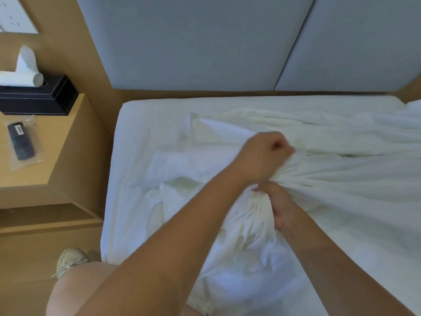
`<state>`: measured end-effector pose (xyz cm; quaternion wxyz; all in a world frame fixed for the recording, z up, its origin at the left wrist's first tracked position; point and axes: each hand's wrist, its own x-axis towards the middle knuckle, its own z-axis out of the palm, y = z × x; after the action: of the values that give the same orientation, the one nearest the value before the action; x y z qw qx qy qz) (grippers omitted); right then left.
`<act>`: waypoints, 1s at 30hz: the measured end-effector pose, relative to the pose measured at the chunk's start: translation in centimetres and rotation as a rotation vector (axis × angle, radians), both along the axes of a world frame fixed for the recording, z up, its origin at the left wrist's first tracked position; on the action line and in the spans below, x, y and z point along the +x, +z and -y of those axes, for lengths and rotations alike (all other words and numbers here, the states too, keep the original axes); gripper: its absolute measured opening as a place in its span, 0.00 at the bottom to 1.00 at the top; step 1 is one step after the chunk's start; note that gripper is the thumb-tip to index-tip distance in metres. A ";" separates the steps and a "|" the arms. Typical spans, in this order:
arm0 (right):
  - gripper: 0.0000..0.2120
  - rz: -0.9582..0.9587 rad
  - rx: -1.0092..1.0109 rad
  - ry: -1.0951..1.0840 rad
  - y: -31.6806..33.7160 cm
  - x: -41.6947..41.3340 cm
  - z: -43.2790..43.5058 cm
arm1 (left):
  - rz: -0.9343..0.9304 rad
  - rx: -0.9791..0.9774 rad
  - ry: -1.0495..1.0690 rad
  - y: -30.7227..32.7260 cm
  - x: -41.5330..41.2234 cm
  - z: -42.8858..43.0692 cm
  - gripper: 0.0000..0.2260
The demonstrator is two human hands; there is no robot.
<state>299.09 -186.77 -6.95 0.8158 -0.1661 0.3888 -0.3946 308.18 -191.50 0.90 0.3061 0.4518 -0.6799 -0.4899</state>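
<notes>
- The left hand (266, 156) is in the middle of the frame, a little right of centre. Its fingers are curled into a fist and grip a gathered part of the white sheet (341, 179).
- The right hand (279, 205) is just below the left hand, very near to it. Its fingers are closed around a thick bunch of the same sheet, and the folds pass through the fist.
- The sheet lies on the bed (141, 124). It spreads from the two hands to the right edge of the frame in long creases. Below the hands, a crumpled heap of it hangs toward the lower centre of the frame.
- Both forearms come in from the bottom of the frame, and the left one lies over the heap of cloth.
- A grey padded headboard (193, 42) fills the upper part of the frame.
- At the left stands a wooden bedside table (61, 142). On it are a black tissue box (38, 96) and, below it in the frame, a remote control (21, 141) in a clear plastic bag.
- A light shoe (70, 258) shows on the floor at the lower left.
</notes>
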 end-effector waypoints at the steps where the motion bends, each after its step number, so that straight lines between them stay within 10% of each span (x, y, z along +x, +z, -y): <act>1: 0.28 0.043 -0.010 -0.042 -0.1 0.0 -0.2 | 0.046 -0.012 -0.067 0.1 -1.2 -0.6 0.14; 7: 0.21 0.251 -0.115 -0.299 0.1 0.4 0.1 | 0.319 -0.163 0.162 -2.6 1.1 -1.1 0.13; 15: 0.23 0.241 -0.049 -0.178 0.5 0.5 0.2 | 0.367 0.111 -0.225 -4.2 4.2 -4.2 0.27; 19: 0.16 0.179 -0.035 -0.158 0.6 0.4 0.2 | 0.033 0.162 0.301 -4.2 7.1 -3.8 0.22; 22: 0.26 0.042 -0.023 -0.270 0.4 0.4 0.7 | 0.365 0.088 0.590 -5.9 8.8 -4.4 0.26; 26: 0.28 -0.012 -0.036 -0.294 0.1 0.4 0.9 | -0.133 0.619 0.715 -6.7 8.9 -3.7 0.23; 30: 0.19 -0.092 -0.005 -0.211 0.4 0.4 1.1 | -0.280 0.275 0.808 -6.0 7.9 -4.7 0.15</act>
<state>299.53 -187.90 -6.50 0.7507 -0.1444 0.4400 -0.4712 316.12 -186.84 -5.12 0.4990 0.6469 -0.3293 -0.4733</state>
